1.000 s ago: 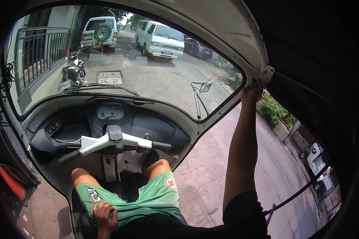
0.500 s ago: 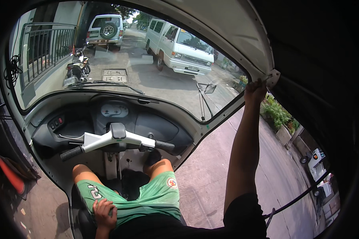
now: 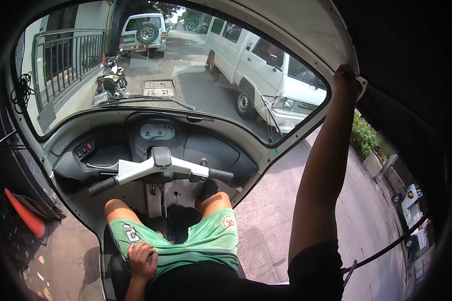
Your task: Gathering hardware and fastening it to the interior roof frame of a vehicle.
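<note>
The van (image 3: 233, 55) neared the windshield's (image 3: 191, 83) right edge; right hand (image 3: 347, 83) gripped the frame's (image 3: 294, 140) upper-right corner; left hand (image 3: 142, 258) lay half-curled on shorts (image 3: 211, 238).

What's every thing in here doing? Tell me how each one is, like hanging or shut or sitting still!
Left hand: resting on the green shorts, fingers loosely curled
Right hand: raised to the upper right corner of the windshield frame; grip unclear
Handlebar: no hand on it
Wiper: lying low
Black cable: looped, hanging
Motorbike: upright, riderless
White van: front side door looks shut
Spare wheel: mounted
</note>
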Demonstrator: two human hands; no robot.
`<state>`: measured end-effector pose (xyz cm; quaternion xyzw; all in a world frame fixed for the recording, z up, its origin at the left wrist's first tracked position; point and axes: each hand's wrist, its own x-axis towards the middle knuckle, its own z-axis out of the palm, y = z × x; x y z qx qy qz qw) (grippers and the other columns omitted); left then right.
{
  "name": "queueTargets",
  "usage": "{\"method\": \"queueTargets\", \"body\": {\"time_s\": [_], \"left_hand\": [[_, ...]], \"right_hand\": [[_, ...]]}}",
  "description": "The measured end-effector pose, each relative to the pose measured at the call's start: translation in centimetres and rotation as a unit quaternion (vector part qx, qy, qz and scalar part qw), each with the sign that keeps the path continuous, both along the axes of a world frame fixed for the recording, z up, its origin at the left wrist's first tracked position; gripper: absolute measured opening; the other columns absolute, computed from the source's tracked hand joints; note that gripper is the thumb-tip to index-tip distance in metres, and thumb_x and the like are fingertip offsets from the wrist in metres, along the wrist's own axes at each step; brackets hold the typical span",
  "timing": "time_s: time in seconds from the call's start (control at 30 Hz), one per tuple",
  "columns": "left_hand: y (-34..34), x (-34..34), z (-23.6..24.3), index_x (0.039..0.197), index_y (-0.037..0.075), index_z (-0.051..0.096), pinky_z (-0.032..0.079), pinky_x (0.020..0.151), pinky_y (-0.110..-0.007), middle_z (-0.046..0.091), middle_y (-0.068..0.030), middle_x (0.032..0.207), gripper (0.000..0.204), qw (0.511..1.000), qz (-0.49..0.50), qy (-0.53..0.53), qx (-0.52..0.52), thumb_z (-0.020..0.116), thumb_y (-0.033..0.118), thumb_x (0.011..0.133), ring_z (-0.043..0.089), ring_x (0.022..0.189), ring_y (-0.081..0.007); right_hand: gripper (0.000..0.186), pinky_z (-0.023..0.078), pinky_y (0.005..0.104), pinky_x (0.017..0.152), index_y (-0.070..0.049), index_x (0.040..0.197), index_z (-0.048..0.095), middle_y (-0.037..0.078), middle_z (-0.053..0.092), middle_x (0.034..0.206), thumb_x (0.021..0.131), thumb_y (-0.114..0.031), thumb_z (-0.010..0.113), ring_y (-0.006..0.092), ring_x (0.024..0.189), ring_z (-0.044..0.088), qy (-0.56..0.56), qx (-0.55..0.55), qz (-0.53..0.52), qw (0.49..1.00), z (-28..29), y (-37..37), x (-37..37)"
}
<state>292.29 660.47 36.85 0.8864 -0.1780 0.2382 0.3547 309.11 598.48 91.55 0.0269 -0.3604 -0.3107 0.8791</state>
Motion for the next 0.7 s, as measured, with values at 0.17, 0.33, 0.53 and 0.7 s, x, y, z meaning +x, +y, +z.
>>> {"method": "queueTargets", "body": {"time_s": [0.17, 0.33, 0.53, 0.7], "left_hand": [[0.2, -0.1, -0.7, 0.082, 0.010, 0.066, 0.030, 0.110, -0.052, 0.069, -0.0043, 0.098, 0.006, 1.000, 0.019, -0.011, 0.002, 0.068, 0.015, 0.079, 0.061, 0.111, -0.0286], [0.0, -0.1, -0.5, 0.082, 0.011, 0.066, 0.031, 0.109, -0.051, 0.070, -0.0039, 0.099, 0.008, 1.000, 0.013, -0.016, 0.018, 0.069, 0.016, 0.078, 0.062, 0.110, -0.0297], [0.1, -0.6, -0.3, 0.082, 0.009, 0.063, 0.030, 0.109, -0.054, 0.068, -0.0039, 0.100, 0.010, 0.998, 0.002, 0.021, 0.062, 0.069, 0.017, 0.080, 0.058, 0.115, -0.0320], [-0.1, -2.0, 1.5, 0.081, 0.006, 0.060, 0.044, 0.094, -0.051, 0.064, -0.0086, 0.083, 0.015, 0.993, 0.000, -0.069, 0.100, 0.071, 0.017, 0.081, 0.063, 0.099, -0.0301]], "right_hand": [[0.018, 0.036, 0.0338, 0.053, -0.009, 0.090, 0.060, 0.001, 0.041, 0.072, 0.097, -0.022, 0.049, 0.0154, 0.051, 0.036, 0.143, -0.189, -0.224, 0.945, -6.1, 9.1, -1.5], [0.009, 0.031, 0.0266, 0.048, -0.010, 0.089, 0.061, -0.001, 0.040, 0.070, 0.089, -0.017, 0.065, 0.0100, 0.050, 0.038, 0.362, -0.169, -0.381, 0.834, -8.4, 8.0, -3.9], [0.016, 0.034, 0.0266, 0.049, -0.007, 0.093, 0.061, -0.001, 0.053, 0.077, 0.088, -0.021, 0.065, 0.0105, 0.056, 0.047, 0.428, -0.127, -0.519, 0.729, -9.1, 6.2, -3.4], [0.011, 0.035, 0.0293, 0.053, -0.007, 0.095, 0.064, 0.001, 0.053, 0.075, 0.088, -0.013, 0.058, 0.0129, 0.064, 0.049, 0.385, -0.074, -0.560, 0.730, -10.6, 6.3, -2.2]]}}
